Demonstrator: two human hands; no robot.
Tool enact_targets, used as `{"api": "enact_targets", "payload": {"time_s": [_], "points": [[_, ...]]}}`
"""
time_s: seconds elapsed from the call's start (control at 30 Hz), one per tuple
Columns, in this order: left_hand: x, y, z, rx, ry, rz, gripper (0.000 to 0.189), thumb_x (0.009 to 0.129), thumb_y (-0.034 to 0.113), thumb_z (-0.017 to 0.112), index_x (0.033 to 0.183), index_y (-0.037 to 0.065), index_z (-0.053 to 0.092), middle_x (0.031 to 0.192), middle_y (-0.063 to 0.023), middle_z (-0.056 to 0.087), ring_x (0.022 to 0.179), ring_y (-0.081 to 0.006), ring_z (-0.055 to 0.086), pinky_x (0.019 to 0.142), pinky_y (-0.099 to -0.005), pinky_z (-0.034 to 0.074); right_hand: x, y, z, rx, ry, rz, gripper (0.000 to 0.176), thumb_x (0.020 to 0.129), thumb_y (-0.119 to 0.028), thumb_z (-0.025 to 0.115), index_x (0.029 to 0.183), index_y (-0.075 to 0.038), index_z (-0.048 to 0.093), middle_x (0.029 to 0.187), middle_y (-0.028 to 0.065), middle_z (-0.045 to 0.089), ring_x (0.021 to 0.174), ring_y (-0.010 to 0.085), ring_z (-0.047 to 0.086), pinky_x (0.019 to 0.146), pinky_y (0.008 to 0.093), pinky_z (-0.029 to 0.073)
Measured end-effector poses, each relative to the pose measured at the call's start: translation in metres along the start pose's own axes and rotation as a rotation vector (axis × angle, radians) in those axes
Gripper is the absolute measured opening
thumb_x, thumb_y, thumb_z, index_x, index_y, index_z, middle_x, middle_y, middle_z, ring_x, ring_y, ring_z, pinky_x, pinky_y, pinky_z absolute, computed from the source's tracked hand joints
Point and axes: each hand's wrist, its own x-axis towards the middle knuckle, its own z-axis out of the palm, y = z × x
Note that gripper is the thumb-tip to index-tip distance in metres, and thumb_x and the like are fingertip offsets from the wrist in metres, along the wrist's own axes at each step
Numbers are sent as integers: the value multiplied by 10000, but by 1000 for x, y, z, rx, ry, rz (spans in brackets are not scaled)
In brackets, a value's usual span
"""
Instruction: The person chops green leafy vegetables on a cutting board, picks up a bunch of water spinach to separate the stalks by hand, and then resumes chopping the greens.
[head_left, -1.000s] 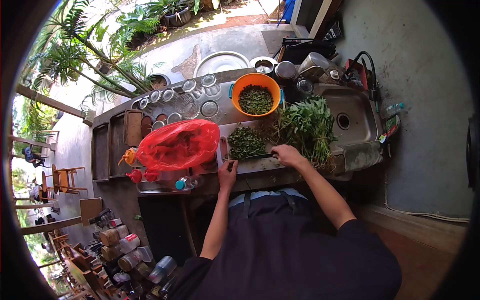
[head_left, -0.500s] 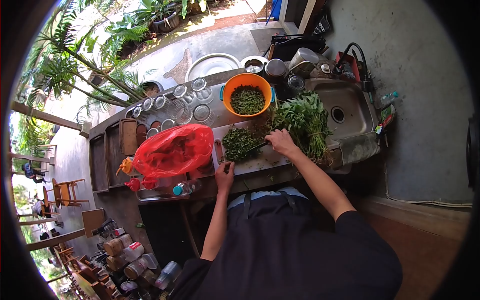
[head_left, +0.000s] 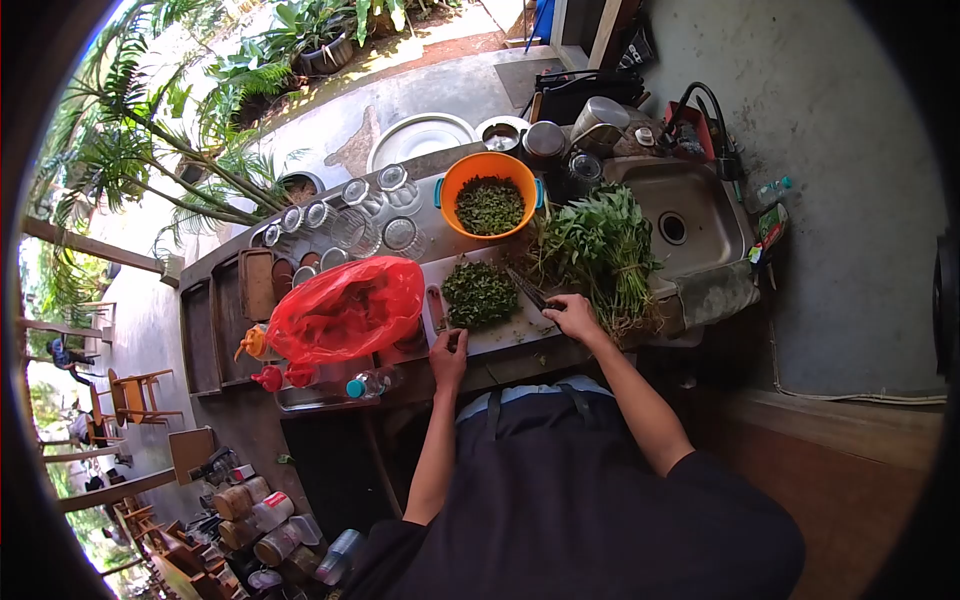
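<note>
My right hand [head_left: 577, 320] grips a knife [head_left: 532, 292] by its handle, with the blade angled up and left, close to the chopped greens [head_left: 480, 295]. Those greens lie in a heap on a white cutting board [head_left: 492, 338]. My left hand [head_left: 448, 352] is at the board's front left edge, fingers curled; anything inside them is too small to make out. A large bunch of leafy stems [head_left: 605, 245] lies to the right of the heap. Behind the board stands an orange colander-like bowl [head_left: 450, 222] holding more chopped greens.
A red plastic bag [head_left: 350, 310] sits left of the board, with a bottle with a teal cap [head_left: 368, 384] in front. Several glass jars and glasses [head_left: 400, 235] stand behind the bag. The sink [head_left: 700, 260] is at the right, a black faucet [head_left: 722, 120] beyond it.
My right hand has moved slightly toward me and right, drawing the knife away from the heap, its blade now more visible and turned upward. My left hand stays almost in place.
</note>
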Motion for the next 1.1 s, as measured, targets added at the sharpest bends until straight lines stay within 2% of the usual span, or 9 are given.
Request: {"api": "enact_targets", "payload": {"time_s": [0.07, 0.23, 0.33, 0.5, 0.57, 0.7, 0.83, 0.9, 1.1], "points": [[-1, 4, -1, 14, 3, 9, 205, 925, 207, 707, 986, 11, 712, 772, -41, 679, 636, -90, 595, 598, -261, 470, 6, -7, 8, 12, 111, -6, 401, 825, -297, 773, 1160, -82, 725, 1099, 144, 728, 1012, 302, 697, 913, 402, 533], [-2, 3, 0, 6, 13, 11, 197, 917, 209, 716, 981, 23, 715, 798, -58, 698, 651, -115, 615, 619, -275, 487, 32, -11, 25, 1, 237, -7, 410, 815, -310, 786, 1140, -68, 722, 1080, 154, 726, 1019, 327, 686, 909, 420, 531], [-3, 2, 1, 24, 24, 25, 191, 909, 212, 721, 974, 32, 718, 805, -74, 709, 654, -137, 628, 630, -287, 497, 34, -9, 31, -120, 343, -137, 386, 802, -268, 799, 1094, -31, 710, 1055, 180, 713, 1015, 347, 681, 876, 455, 546], [-3, 4, 2, 48, 16, 26, 192, 901, 211, 722, 975, 34, 719, 805, -75, 710, 649, -142, 627, 626, -292, 497, 18, -12, 20, -150, 347, -88, 386, 803, -281, 802, 1069, -24, 694, 1010, 173, 722, 939, 358, 692, 817, 440, 560], [-3, 3, 2, 66, 15, 14, 188, 913, 207, 717, 989, 35, 716, 791, -42, 693, 652, -100, 598, 616, -272, 479, 8, 2, 7, -23, 347, -96, 347, 823, -248, 785, 1069, -21, 696, 1000, 171, 727, 922, 344, 702, 796, 433, 554], [-3, 5, 5, 74, 35, 41, 193, 899, 212, 726, 972, 33, 721, 766, -52, 686, 634, -122, 608, 615, -284, 487, -8, 54, -29, 135, 348, -24, 283, 855, -201, 748, 1072, -24, 700, 983, 165, 729, 906, 326, 708, 776, 420, 549], [-2, 3, 7, 96, 44, 11, 206, 899, 220, 727, 962, 24, 718, 738, -48, 665, 618, -117, 584, 602, -285, 474, -4, 99, -39, 101, 445, 3, 262, 870, -166, 718, 1083, -13, 702, 964, 160, 721, 913, 298, 696, 812, 388, 542], [-1, 4, 10, 117, 93, 22, 219, 898, 233, 731, 953, 22, 717, 730, -53, 661, 614, -124, 582, 601, -289, 474, -1, 104, -41, -62, 491, -102, 273, 857, -167, 725, 1083, -17, 704, 1025, 167, 708, 993, 319, 672, 864, 420, 527], [-6, 35, 28, 186, 142, 21, 237, 911, 248, 725, 942, 13, 719, 762, -69, 687, 657, -143, 626, 635, -297, 497, 3, 97, -52, -39, 327, 50, 272, 860, -237, 705, 1066, -62, 726, 1049, 148, 712, 1029, 341, 657, 880, 434, 515]]}}
